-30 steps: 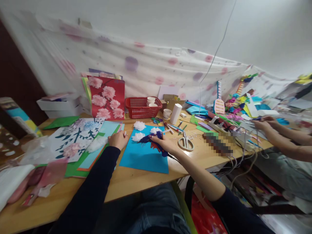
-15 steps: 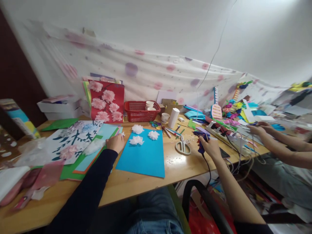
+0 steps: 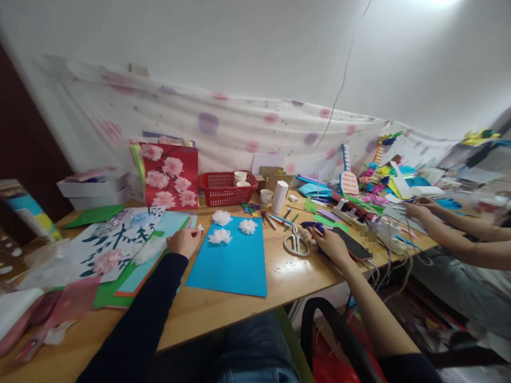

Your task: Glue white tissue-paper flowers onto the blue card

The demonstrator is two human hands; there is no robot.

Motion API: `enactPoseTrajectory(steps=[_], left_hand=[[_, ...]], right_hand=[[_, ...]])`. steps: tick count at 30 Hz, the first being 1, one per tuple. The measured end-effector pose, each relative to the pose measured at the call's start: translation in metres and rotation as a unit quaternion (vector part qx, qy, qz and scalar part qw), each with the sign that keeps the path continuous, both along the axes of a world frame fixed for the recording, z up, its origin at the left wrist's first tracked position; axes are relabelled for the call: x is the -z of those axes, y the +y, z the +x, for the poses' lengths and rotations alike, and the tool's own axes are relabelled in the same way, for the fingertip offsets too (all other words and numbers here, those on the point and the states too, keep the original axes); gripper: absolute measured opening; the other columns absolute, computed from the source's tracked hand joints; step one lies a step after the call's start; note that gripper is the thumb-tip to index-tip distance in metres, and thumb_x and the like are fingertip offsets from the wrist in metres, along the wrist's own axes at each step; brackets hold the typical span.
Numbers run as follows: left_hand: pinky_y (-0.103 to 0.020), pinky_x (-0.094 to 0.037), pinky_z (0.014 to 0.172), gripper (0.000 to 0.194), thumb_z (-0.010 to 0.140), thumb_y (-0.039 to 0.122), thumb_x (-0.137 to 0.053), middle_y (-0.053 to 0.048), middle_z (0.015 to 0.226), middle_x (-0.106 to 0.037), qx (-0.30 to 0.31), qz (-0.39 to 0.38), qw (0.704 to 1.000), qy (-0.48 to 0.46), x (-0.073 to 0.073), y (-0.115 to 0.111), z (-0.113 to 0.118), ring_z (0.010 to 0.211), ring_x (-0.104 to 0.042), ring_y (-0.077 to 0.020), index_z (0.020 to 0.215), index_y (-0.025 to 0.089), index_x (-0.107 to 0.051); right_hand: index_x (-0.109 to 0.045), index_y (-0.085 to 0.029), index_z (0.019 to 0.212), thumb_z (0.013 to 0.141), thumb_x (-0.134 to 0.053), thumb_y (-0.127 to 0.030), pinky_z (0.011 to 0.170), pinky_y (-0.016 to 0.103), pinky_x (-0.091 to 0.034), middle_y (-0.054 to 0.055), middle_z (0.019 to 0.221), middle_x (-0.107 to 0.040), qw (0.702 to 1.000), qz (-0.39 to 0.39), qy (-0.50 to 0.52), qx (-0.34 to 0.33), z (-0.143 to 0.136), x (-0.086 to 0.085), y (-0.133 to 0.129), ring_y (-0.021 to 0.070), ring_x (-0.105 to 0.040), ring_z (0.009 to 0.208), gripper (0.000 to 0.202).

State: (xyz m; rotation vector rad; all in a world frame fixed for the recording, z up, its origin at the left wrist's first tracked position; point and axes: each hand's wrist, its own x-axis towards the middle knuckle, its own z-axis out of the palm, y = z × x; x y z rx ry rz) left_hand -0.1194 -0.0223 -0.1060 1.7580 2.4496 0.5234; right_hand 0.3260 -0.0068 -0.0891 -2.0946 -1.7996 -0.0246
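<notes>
My left hand [image 3: 184, 242], fingers pinched, holds a small white paper piece [image 3: 200, 227] just left of the blue sheet [image 3: 235, 266]. Three white paper flowers lie on the upper part of that sheet, among them a ruffled paper flower [image 3: 220, 236]. My right hand [image 3: 332, 246] is closed around a dark blue glue gun [image 3: 313, 225] low over the table; the hand hides much of the gun. Scissors with pale handles [image 3: 296, 246] lie just left of it, and a phone [image 3: 353, 244] lies to its right.
A red basket [image 3: 227, 197] with paper cups, a white roll [image 3: 279, 197] and a red flower picture [image 3: 171, 178] stand at the back. Coloured sheets [image 3: 128, 276] lie left. A power strip [image 3: 351, 214] with cables is right; another person's hands [image 3: 419, 208] work beyond.
My right hand has lowered the glue gun towards the tabletop, beside the scissors. My left hand stays left of the blue sheet, its white piece now showing more clearly. The view has shifted slightly.
</notes>
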Motion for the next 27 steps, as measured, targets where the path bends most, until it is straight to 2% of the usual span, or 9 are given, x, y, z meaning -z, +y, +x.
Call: enactPoseTrajectory(steps=[8,15,21,24,26,27], left_hand=[[-0.043,-0.045,0.088,0.032,0.090,0.041,-0.047,-0.006,0.108,-0.077,0.008,0.009,1.000,-0.027,0.003,0.001,0.002,0.108,-0.067,-0.0311,0.091,0.030,-0.077],[-0.043,-0.046,0.087,0.029,0.089,0.041,-0.050,-0.006,0.104,-0.077,0.005,0.028,0.999,-0.046,0.003,0.001,0.001,0.107,-0.067,-0.0323,0.086,0.030,-0.077],[-0.043,-0.047,0.090,0.018,0.081,0.039,-0.064,-0.005,0.103,-0.077,0.019,0.083,0.992,-0.091,0.006,0.001,-0.003,0.108,-0.067,-0.0331,0.082,0.028,-0.078],[-0.046,-0.045,0.095,0.014,0.078,0.036,-0.068,-0.007,0.104,-0.077,0.045,0.132,0.981,-0.134,0.007,0.003,-0.003,0.110,-0.064,-0.0344,0.077,0.025,-0.077],[-0.043,-0.045,0.097,0.012,0.075,0.033,-0.070,-0.008,0.100,-0.077,0.074,0.165,0.967,-0.177,0.008,0.005,-0.004,0.109,-0.064,-0.0325,0.073,0.023,-0.076],[-0.040,-0.047,0.095,0.012,0.073,0.033,-0.071,-0.008,0.097,-0.077,0.093,0.178,0.958,-0.203,0.007,0.007,-0.004,0.106,-0.065,-0.0308,0.072,0.022,-0.075]], right_hand=[[-0.071,-0.013,0.100,0.098,-0.044,-0.045,0.062,0.029,-0.038,0.019,0.097,-0.076,0.999,0.003,-0.046,0.020,0.001,0.000,-0.008,0.0303,-0.071,0.090,0.042],[-0.070,-0.013,0.100,0.097,-0.047,-0.045,0.062,0.029,-0.039,0.018,0.095,-0.076,0.999,0.003,-0.043,0.019,-0.003,-0.003,0.002,0.0298,-0.072,0.089,0.039],[-0.071,-0.016,0.095,0.095,-0.048,-0.050,0.058,0.030,-0.035,0.017,0.092,-0.075,0.999,0.023,-0.045,0.019,0.001,-0.001,-0.011,0.0283,-0.070,0.084,0.042],[-0.070,-0.017,0.086,0.092,-0.048,-0.057,0.056,0.030,-0.033,0.014,0.080,-0.072,0.993,0.107,-0.036,0.044,0.007,-0.004,-0.027,0.0263,-0.067,0.074,0.046],[-0.066,-0.018,0.070,0.091,-0.048,-0.058,0.054,0.030,-0.031,0.009,0.062,-0.065,0.974,0.222,-0.010,0.046,0.007,-0.009,-0.042,0.0227,-0.061,0.061,0.048],[-0.063,-0.019,0.063,0.092,-0.045,-0.056,0.053,0.030,-0.031,0.007,0.056,-0.061,0.957,0.288,0.005,0.022,0.005,-0.012,-0.050,0.0207,-0.057,0.056,0.051]])
